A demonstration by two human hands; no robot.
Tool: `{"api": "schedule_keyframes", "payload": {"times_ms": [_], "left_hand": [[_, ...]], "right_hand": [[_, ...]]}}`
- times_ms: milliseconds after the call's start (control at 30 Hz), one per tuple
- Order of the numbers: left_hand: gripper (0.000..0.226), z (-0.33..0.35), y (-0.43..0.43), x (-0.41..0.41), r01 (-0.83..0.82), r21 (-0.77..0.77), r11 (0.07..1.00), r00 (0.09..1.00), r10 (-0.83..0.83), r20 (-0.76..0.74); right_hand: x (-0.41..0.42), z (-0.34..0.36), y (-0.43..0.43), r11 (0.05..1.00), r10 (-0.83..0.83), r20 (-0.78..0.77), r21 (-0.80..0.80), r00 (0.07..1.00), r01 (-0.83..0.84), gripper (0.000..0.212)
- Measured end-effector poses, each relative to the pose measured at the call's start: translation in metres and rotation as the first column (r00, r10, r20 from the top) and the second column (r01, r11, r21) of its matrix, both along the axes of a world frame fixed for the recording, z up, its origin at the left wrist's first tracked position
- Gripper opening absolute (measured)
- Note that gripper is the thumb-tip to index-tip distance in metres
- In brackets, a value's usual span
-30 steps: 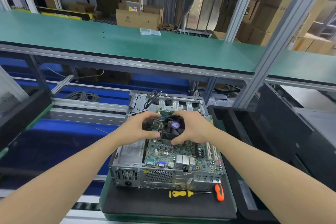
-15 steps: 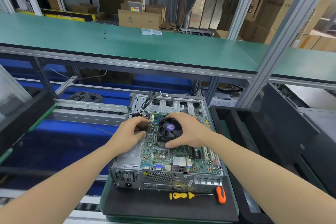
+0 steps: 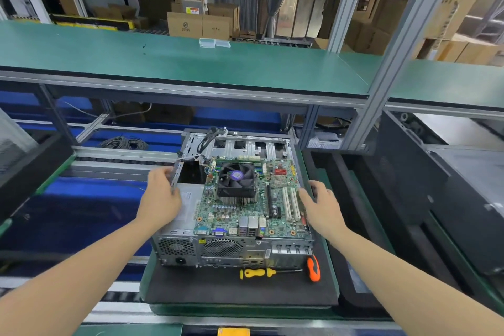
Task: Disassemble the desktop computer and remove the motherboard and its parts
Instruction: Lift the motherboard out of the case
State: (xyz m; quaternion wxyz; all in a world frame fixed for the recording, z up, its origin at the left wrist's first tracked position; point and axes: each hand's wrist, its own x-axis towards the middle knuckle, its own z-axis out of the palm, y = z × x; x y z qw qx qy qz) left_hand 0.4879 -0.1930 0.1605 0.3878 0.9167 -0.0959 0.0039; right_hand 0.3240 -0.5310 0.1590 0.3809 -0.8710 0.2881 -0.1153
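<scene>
Your left hand [image 3: 161,195] grips the case's [image 3: 180,251] left wall. Your right hand [image 3: 320,206] is at the right wall; grip cannot be determined. One motherboard [image 3: 240,215] lies in the case, with one fan [image 3: 236,180] on it. Two tools lie along the near edge on the mat [image 3: 218,293]: yellow screwdriver [image 3: 256,273], orange screwdriver [image 3: 313,269]. Bare mat nearer you.
</scene>
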Motion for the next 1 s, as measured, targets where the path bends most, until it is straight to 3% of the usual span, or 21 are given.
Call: {"api": "schedule_keyframes", "payload": {"times_ms": [67, 167, 267, 400, 600, 1000], "left_hand": [[0.056, -0.001, 0.007, -0.003, -0.014, 0.012, 1.000, 0.998, 0.014, -0.058], [0.056, -0.005, 0.017, -0.013, 0.002, 0.079, 0.997, 0.976, 0.015, -0.215], [0.054, -0.006, 0.021, -0.020, -0.033, -0.053, 0.998, 0.948, 0.014, -0.319], [0.043, -0.009, 0.019, -0.017, -0.066, -0.098, 0.993, 0.958, 0.036, -0.284], [0.042, -0.012, 0.004, 0.004, -0.080, -0.163, 0.983, 0.957, 0.030, -0.290], [0.042, -0.016, -0.049, 0.096, -0.026, -0.190, 0.981, 0.954, -0.033, -0.299]], "right_hand": [[-0.007, -0.007, -0.003, 0.977, -0.028, -0.025, 0.211, 0.999, 0.032, 0.053], [-0.012, -0.010, 0.002, 0.802, -0.089, -0.065, 0.588, 0.994, 0.110, 0.054], [-0.014, -0.010, 0.013, 0.659, -0.080, -0.079, 0.743, 0.994, 0.112, 0.060], [-0.012, -0.009, 0.017, 0.624, -0.089, -0.045, 0.776, 0.995, 0.091, 0.061], [0.010, -0.009, 0.004, 0.669, -0.118, 0.017, 0.740, 0.993, 0.067, 0.057], [0.083, 0.004, -0.030, 0.694, -0.181, -0.017, 0.706, 0.983, 0.140, 0.056]]}}
